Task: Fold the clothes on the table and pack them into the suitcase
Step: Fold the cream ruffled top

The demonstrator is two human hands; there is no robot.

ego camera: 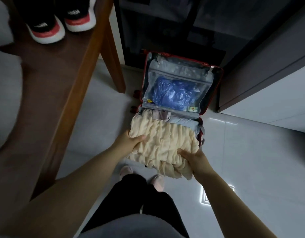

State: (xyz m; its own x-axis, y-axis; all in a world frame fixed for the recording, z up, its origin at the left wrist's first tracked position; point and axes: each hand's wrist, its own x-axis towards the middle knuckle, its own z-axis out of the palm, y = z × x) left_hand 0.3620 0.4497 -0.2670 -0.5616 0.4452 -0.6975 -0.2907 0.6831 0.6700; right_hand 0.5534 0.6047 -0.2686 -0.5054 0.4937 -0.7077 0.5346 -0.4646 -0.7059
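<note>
Left hand (131, 141) gripping one side of the cream cloth (162, 143), right hand (193, 158) gripping the other side, open suitcase (215, 93) on the floor just past both hands, cloth over its near half

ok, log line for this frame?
phase: packing | left hand: grips cream ruffled fabric garment | right hand: grips it too | garment: over near half of open red suitcase

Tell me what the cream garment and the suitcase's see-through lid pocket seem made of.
Cream garment: soft matte fabric, perhaps a crinkled gauze or chiffon; it bunches in fine irregular ridges. Lid pocket: translucent, slightly glossy sheet, probably plastic or fine mesh; the blue contents show through it, hazed.
</note>
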